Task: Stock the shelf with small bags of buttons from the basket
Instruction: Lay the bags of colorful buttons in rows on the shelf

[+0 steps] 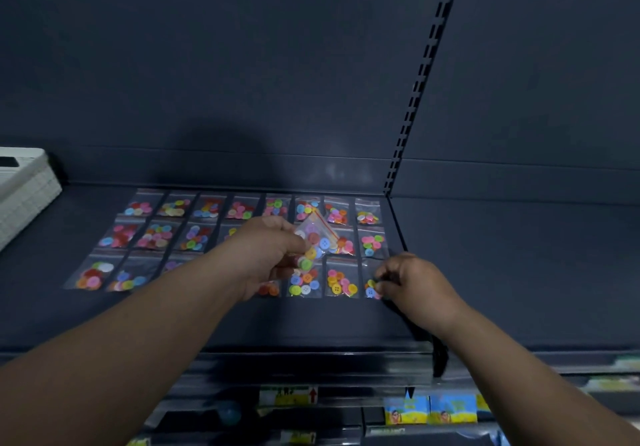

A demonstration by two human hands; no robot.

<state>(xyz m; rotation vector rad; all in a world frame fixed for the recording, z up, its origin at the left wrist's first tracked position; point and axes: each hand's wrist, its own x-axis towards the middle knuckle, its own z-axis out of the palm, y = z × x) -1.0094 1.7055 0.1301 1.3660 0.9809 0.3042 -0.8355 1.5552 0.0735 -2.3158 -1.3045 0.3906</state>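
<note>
Head view: left hand (266, 248) curled round a clutch of held bags (317, 237), these poking out at 2 o'clock from the knuckles, above the middle row. At 3 o'clock of it, right hand (414, 283), fingertips pinched on the corner bag (371, 288), flat at that hand's 9 o'clock, last in the front row. Three rows of laid bags (173, 208) on the dark shelf (311, 324). White basket (24, 189) far out at 9 o'clock

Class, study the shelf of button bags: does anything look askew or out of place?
Only one: a button bag sits diagonally above the neat rows on the shelf, because the left hand holds it, not yet laid down. The right hand pinches the front row's end bag.
</note>
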